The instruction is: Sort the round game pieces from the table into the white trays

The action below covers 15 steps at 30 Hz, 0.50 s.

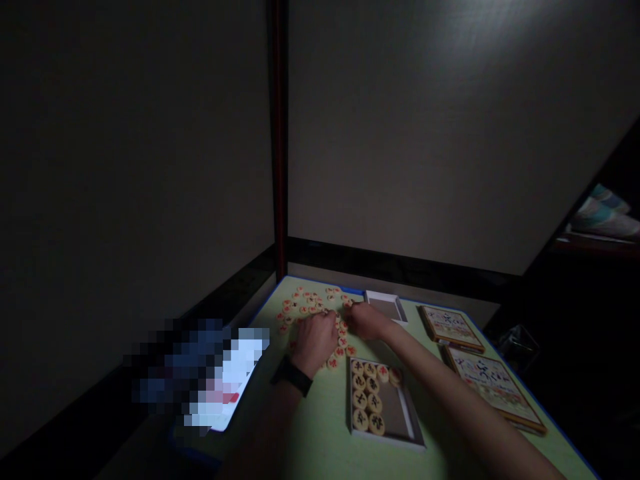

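Both my hands rest on a scatter of round wooden game pieces (306, 303) with red and black characters, spread over the far part of a pale green table (320, 427). My left hand (316, 340), a dark watch on its wrist, lies knuckles up with fingers curled over the pieces. My right hand (364, 319) reaches across beside it, fingers bent down onto the pieces. What either hand holds is hidden. A shallow box (400, 420) nearer me holds several pieces in rows on its left side.
A second small open box (384, 305) sits beyond my right hand. Two printed box lids (451, 328) (493, 383) lie along the right edge. A bright blurred object (220, 380) lies at the left edge. Walls stand close behind the table.
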### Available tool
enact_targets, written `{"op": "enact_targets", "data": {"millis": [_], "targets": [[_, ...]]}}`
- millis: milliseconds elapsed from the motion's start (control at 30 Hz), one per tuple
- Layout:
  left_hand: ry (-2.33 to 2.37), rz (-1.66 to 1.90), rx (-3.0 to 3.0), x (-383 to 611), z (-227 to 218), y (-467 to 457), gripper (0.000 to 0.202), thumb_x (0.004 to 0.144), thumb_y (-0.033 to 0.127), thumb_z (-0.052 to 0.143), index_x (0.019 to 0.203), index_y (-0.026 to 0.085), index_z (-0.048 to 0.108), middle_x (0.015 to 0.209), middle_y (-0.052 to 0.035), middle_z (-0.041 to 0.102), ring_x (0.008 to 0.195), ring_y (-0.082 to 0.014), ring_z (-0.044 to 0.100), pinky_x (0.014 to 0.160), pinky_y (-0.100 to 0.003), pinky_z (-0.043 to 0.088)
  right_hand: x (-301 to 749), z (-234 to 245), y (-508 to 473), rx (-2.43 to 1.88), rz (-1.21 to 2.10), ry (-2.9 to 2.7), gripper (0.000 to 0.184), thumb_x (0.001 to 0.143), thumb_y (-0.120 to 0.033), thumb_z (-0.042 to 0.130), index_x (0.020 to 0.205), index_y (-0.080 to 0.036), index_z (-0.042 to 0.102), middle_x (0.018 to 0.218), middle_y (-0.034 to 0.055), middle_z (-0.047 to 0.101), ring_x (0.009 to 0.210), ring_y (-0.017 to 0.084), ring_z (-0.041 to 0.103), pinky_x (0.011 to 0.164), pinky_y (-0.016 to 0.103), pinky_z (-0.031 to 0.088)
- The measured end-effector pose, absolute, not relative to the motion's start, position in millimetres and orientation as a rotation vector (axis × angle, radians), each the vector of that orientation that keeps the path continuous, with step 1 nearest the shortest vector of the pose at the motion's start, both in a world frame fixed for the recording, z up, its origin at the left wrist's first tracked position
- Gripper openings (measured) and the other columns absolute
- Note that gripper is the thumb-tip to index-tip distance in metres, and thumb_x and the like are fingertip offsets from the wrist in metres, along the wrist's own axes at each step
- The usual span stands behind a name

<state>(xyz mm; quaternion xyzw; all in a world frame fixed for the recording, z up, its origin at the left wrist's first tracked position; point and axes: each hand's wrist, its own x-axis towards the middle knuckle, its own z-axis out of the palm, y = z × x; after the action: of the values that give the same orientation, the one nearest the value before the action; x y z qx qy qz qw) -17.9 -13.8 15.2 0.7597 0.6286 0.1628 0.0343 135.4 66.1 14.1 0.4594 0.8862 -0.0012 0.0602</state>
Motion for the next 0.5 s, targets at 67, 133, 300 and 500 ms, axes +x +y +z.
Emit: {"op": "enact_targets", "data": {"millis": [67, 133, 300, 500], "targets": [[1.925, 0.511, 2.337, -18.2, 14.5, -13.5, 0.025, 0.091, 0.017, 0.039, 0.099, 0.017, 0.062, 0.098, -0.0124, 0.071, 0.091, -0.0235, 0.068, 0.077, -0.032, 0.048, 135.3, 13.2, 67.4, 1.375, 0.002, 2.69, 0.021, 0.084, -0.012, 0.052, 0.091, -0.013, 0.072, 0.099, 0.016, 0.072, 0.091, 0.023, 0.067, 0.072, 0.025, 0.044], [1.925, 0.518, 2.336, -18.2, 13.6, -13.1, 0.025, 0.091, 0.017, 0.039, 0.099, 0.017, 0.062, 0.098, -0.0126, 0.071, 0.091, -0.0238, 0.068, 0.077, -0.033, 0.048, 136.8, 13.5, 68.3, 1.36, 0.005, 2.703, 0.02, 0.083, -0.011, 0.053, 0.092, -0.011, 0.071, 0.099, 0.0171, 0.072, 0.089, 0.023, 0.067, 0.07, 0.025, 0.044], [1.939, 0.516, 2.327, -17.7, 12.1, -12.4, 0.024, 0.091, 0.017, 0.04, 0.1, 0.018, 0.062, 0.099, -0.0127, 0.071, 0.091, -0.024, 0.068, 0.079, -0.034, 0.048, 137.4, 16.5, 67.5, 1.289, -0.015, 2.774, 0.02, 0.083, -0.01, 0.051, 0.092, -0.014, 0.069, 0.097, 0.0129, 0.071, 0.089, 0.021, 0.065, 0.071, 0.024, 0.042], [1.942, 0.515, 2.332, -17.8, 11.4, -11.8, 0.024, 0.091, 0.018, 0.041, 0.101, 0.018, 0.062, 0.098, -0.0118, 0.071, 0.09, -0.0235, 0.068, 0.08, -0.034, 0.049, 127.9, 15.1, 60.1, 1.251, -0.039, 2.811, 0.018, 0.083, -0.011, 0.051, 0.089, -0.015, 0.068, 0.096, 0.0121, 0.072, 0.09, 0.02, 0.065, 0.074, 0.024, 0.042]]}}
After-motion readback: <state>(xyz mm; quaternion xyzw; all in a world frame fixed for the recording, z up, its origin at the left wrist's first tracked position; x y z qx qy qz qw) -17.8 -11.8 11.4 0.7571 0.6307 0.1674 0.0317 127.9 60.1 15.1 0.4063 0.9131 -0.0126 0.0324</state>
